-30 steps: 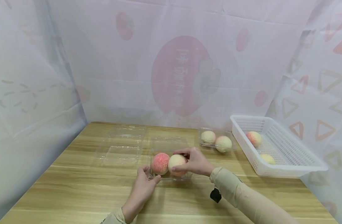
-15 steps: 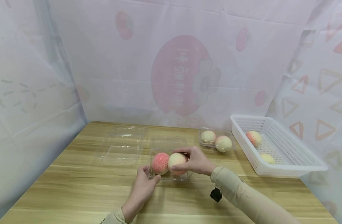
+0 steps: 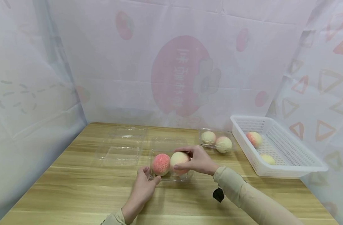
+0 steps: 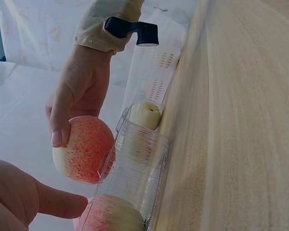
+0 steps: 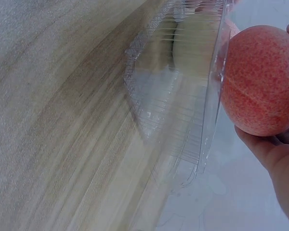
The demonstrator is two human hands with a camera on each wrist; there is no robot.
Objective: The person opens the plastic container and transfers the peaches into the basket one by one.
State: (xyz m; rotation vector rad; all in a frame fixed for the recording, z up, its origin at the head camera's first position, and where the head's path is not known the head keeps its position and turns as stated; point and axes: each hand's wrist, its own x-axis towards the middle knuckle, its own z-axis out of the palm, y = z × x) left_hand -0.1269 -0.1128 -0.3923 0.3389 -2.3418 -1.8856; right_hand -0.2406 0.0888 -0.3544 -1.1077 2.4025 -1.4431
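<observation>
The right hand [image 3: 198, 160] is curling its fingers and thumb round a pale peach [image 3: 179, 160] at the centre of the frame, holding it over the right half of an open clear plastic clamshell box [image 3: 171, 178]; against the frame from 1 second ago the hand and peach are sitting slightly further right and a touch higher, so a small gap is now showing between this peach and the red-speckled peach [image 3: 161, 164] lying in the box's left half; the left wrist view is showing the held peach [image 4: 82, 149] raised just off the box rim [image 4: 135, 163]. The left hand [image 3: 144, 184], below and left of the box, is pinching the box's near left corner with thumb and fingers, as it was in the earlier frames. An empty clear box [image 3: 121, 147] is lying open at centre left; a closed box with 2 pale peaches [image 3: 216, 142] is standing right of centre; a white basket [image 3: 289, 168] at the right is holding 2 more peaches [image 3: 254, 138].
</observation>
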